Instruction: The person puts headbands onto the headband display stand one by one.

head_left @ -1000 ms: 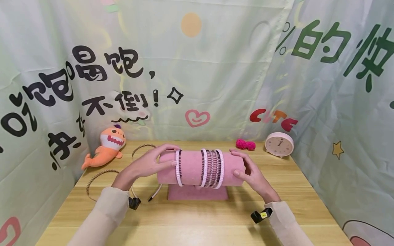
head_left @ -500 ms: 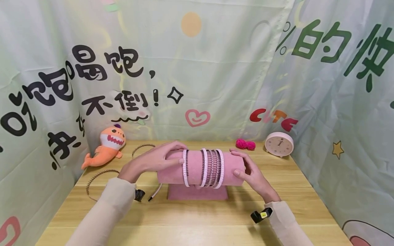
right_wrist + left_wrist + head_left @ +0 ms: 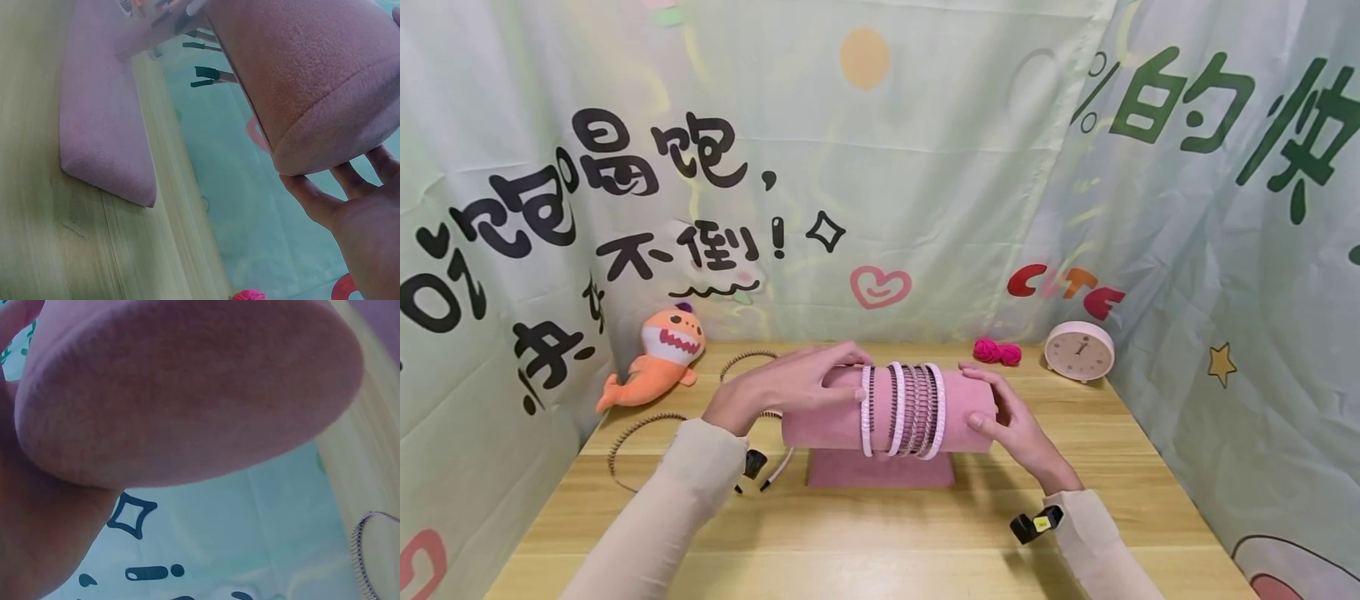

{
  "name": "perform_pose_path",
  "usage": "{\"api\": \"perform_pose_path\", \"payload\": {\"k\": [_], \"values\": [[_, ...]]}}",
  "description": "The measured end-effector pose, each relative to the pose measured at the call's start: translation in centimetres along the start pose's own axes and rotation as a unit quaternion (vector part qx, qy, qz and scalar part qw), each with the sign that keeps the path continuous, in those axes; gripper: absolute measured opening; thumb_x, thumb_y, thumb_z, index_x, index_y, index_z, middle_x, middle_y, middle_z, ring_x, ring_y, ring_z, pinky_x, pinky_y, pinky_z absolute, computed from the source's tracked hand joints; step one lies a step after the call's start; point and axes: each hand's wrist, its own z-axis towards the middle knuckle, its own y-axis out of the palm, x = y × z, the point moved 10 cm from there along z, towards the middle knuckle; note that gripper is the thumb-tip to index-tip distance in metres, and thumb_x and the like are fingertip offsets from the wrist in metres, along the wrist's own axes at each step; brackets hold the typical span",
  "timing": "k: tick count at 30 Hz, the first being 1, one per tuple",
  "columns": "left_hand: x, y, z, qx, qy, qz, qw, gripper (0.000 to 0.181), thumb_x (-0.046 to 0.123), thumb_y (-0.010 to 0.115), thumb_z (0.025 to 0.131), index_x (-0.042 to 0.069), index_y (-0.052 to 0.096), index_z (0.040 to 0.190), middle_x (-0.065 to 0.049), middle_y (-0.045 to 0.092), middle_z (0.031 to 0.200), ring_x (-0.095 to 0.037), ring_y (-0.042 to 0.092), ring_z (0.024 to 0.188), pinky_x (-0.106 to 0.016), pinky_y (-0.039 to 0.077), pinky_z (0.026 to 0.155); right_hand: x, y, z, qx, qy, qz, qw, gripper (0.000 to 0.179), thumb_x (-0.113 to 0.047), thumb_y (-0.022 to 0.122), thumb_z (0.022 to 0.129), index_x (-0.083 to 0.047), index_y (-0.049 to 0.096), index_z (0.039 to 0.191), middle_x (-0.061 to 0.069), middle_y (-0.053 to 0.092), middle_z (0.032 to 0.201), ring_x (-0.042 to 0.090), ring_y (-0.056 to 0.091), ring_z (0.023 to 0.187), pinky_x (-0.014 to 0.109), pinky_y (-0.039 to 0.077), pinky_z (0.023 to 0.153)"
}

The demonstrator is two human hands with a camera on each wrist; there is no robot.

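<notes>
A pink plush headband stand [image 3: 823, 427] has a horizontal roll on a flat base [image 3: 880, 472]. My left hand [image 3: 797, 385] arches over the roll's left part, thumb in front and fingers on top, holding a white headband [image 3: 867, 427] fitted round it. Close to its right, several more headbands [image 3: 916, 412] sit side by side on the roll. My right hand [image 3: 1017, 425] grips the roll's right end, thumb on the front. In the right wrist view, its fingers [image 3: 312, 197] touch the roll's end, and dark headband tips [image 3: 206, 74] stick out beyond the roll.
Loose headbands lie on the wooden table [image 3: 880, 550] at left, one with a thin coiled band [image 3: 613, 450]. An orange shark plush [image 3: 658, 358] sits at back left. Pink yarn [image 3: 997, 352] and a round clock [image 3: 1079, 352] stand at back right. Printed curtains surround the table.
My left hand has slid the white headband rightward along the roll, closer to the other headbands. My right hand has stayed on the roll's right end.
</notes>
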Motion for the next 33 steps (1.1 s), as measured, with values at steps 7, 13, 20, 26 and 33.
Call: {"api": "perform_pose_path", "payload": {"k": [7, 13, 20, 26, 33], "values": [[0.2, 0.2, 0.1, -0.003, -0.014, 0.013, 0.9998, 0.046, 0.06, 0.064, 0.102, 0.043, 0.055, 0.144, 0.013, 0.063, 0.151, -0.017, 0.06, 0.141, -0.051, 0.049, 0.118, 0.0, 0.1, 0.0, -0.002, -0.001, 0.0, 1.0, 0.061, 0.006, 0.064, 0.103, -0.006, 0.045, 0.16, 0.007, 0.041, 0.172, 0.006, 0.049, 0.147, 0.019, 0.047, 0.112], [0.0, 0.2, 0.1, 0.006, -0.013, 0.015, 0.9998, 0.048, 0.061, 0.065, 0.101, 0.044, 0.056, 0.145, 0.014, 0.063, 0.151, -0.017, 0.06, 0.141, -0.052, 0.049, 0.118, -0.1, 0.0, 0.0, -0.001, -0.002, -0.002, 1.0, 0.061, 0.006, 0.064, 0.103, -0.006, 0.045, 0.16, 0.008, 0.04, 0.172, 0.006, 0.05, 0.147, 0.019, 0.048, 0.112], [-1.2, -0.3, -0.6, 0.019, -0.011, -0.076, 0.9969, 0.058, 0.06, 0.067, 0.103, 0.044, 0.051, 0.157, 0.011, 0.054, 0.164, -0.027, 0.054, 0.152, -0.058, 0.043, 0.125, -0.1, 0.1, 0.0, -0.001, 0.0, -0.004, 1.0, 0.061, 0.006, 0.064, 0.103, -0.006, 0.045, 0.16, 0.012, 0.04, 0.172, 0.005, 0.05, 0.147, 0.019, 0.048, 0.111], [-4.3, -2.4, -3.2, 0.068, -0.032, -0.115, 0.9905, 0.053, 0.052, 0.065, 0.107, 0.037, 0.055, 0.157, 0.003, 0.055, 0.164, -0.034, 0.055, 0.148, -0.065, 0.046, 0.12, -0.1, 0.3, 0.1, -0.003, 0.005, -0.004, 1.0, 0.061, 0.005, 0.065, 0.103, -0.006, 0.045, 0.16, 0.02, 0.037, 0.172, 0.005, 0.049, 0.147, 0.02, 0.05, 0.11], [-8.6, -4.8, -6.5, 0.122, -0.062, -0.112, 0.9843, 0.043, 0.043, 0.061, 0.112, 0.029, 0.061, 0.153, -0.003, 0.062, 0.156, -0.036, 0.06, 0.142, -0.067, 0.049, 0.116, 0.0, 0.1, 0.0, 0.0, 0.008, -0.004, 1.0, 0.061, 0.005, 0.064, 0.103, -0.007, 0.045, 0.16, 0.016, 0.038, 0.173, 0.005, 0.05, 0.147, 0.02, 0.05, 0.11]]}}
